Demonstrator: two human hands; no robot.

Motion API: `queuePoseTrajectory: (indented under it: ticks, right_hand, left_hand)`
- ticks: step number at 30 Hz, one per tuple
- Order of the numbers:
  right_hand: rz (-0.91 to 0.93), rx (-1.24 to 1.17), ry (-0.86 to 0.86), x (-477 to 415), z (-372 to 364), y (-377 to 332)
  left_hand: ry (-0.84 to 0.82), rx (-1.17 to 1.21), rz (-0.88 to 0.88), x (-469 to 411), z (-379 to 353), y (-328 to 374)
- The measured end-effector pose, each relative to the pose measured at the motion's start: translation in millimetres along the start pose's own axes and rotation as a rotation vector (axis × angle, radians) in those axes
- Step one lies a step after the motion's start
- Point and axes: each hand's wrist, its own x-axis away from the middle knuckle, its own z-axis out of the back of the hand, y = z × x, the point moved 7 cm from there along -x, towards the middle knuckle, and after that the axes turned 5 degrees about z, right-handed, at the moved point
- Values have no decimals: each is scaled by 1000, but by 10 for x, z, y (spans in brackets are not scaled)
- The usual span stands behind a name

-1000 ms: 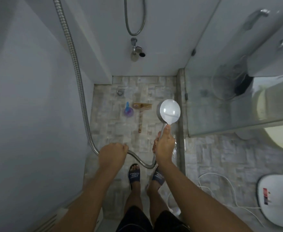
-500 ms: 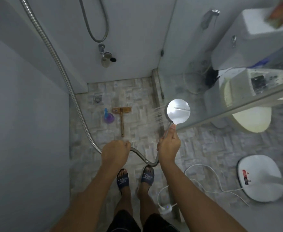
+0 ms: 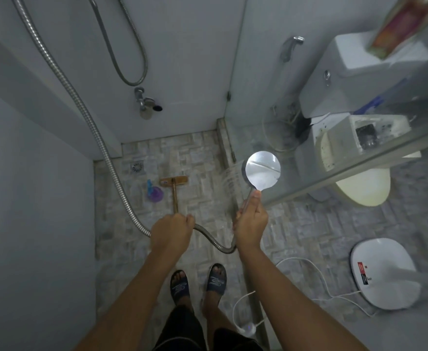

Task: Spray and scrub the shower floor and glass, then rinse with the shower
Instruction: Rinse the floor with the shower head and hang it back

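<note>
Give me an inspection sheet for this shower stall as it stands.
Surface: tiled shower floor, drain in the far corner.
Job's things: shower head spraying to its left, beside the glass panel; metal hose runs up the wall.
Clutter: scrub brush and purple bottle on the floor.
Grippers: left hand grips the hose; right hand grips the shower head's handle.
Cables: white cable on the floor outside the stall, running toward a white appliance.
Surroundings: toilet behind the glass; wall tap.

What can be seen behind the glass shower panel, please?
Through the glass panel show a toilet with its cistern and a wall sprayer. The shower head hides whatever lies beneath it.
</note>
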Motion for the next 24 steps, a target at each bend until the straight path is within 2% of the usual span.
queuePoseTrajectory:
  ticks: [2, 7, 17, 24]
  right_hand:
    - [6, -1, -1, -94, -78, -98]
    - [23, -32, 3, -482, -403, -317]
    - [64, -72, 82, -1403, -1393, -626]
    - [80, -137, 76, -1889, -2095, -831]
  left_hand:
    - [7, 15, 9, -81, 95, 15]
    - [41, 205, 176, -461, 295, -138]
    - [64, 289, 121, -1637, 879, -308]
    - [104, 281, 165, -2292, 1192, -545]
